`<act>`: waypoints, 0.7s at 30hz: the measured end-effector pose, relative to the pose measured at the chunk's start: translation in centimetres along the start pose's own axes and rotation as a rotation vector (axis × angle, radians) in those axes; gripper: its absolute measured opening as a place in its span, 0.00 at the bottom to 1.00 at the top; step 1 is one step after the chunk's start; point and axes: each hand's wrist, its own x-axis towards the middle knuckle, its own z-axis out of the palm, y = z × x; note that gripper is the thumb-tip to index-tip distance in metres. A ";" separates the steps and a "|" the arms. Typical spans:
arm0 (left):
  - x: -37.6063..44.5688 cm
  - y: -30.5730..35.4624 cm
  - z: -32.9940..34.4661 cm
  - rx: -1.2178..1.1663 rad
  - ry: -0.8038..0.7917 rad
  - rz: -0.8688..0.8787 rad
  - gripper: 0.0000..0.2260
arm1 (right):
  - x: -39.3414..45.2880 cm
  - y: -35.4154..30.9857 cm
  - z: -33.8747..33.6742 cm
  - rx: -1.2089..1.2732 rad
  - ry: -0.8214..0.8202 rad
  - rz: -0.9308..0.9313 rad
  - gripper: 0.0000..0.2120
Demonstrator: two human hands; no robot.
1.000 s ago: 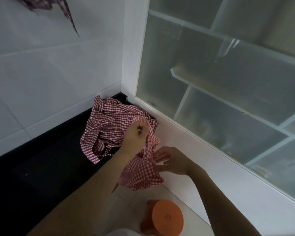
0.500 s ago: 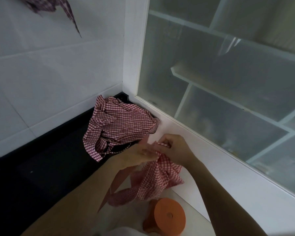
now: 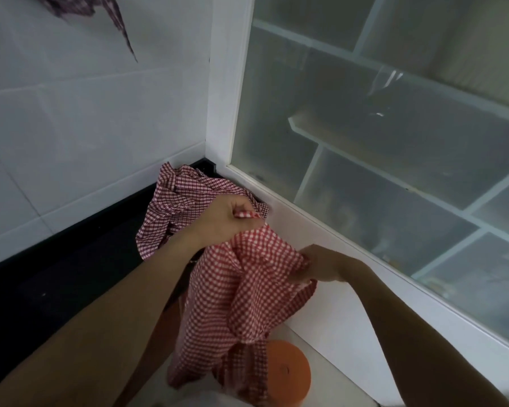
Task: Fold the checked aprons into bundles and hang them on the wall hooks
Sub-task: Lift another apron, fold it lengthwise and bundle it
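So there's a crumpled checked apron [image 3: 185,201] heaped on the black table [image 3: 71,259] in the corner, left hand [image 3: 222,220] fingers curled tight round the top edge of a red checked apron [image 3: 235,304], right hand [image 3: 321,264] pinching its other side, cloth hanging between them

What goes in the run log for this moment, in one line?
left hand: grips red-and-white checked cloth apron | right hand: pinches apron edge | apron: hanging unfolded | checked apron pile: on black counter
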 end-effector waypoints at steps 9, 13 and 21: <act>-0.2 -0.9 -5.1 0.074 0.290 -0.025 0.05 | -1.7 0.5 -6.5 0.415 0.548 -0.108 0.11; -0.2 -1.6 -6.9 0.190 0.525 -0.042 0.08 | -1.0 -0.2 -9.7 -0.035 0.613 0.043 0.11; -0.6 -4.0 -7.7 0.089 0.365 -0.242 0.20 | -1.7 -5.4 -11.6 0.906 0.649 -0.023 0.09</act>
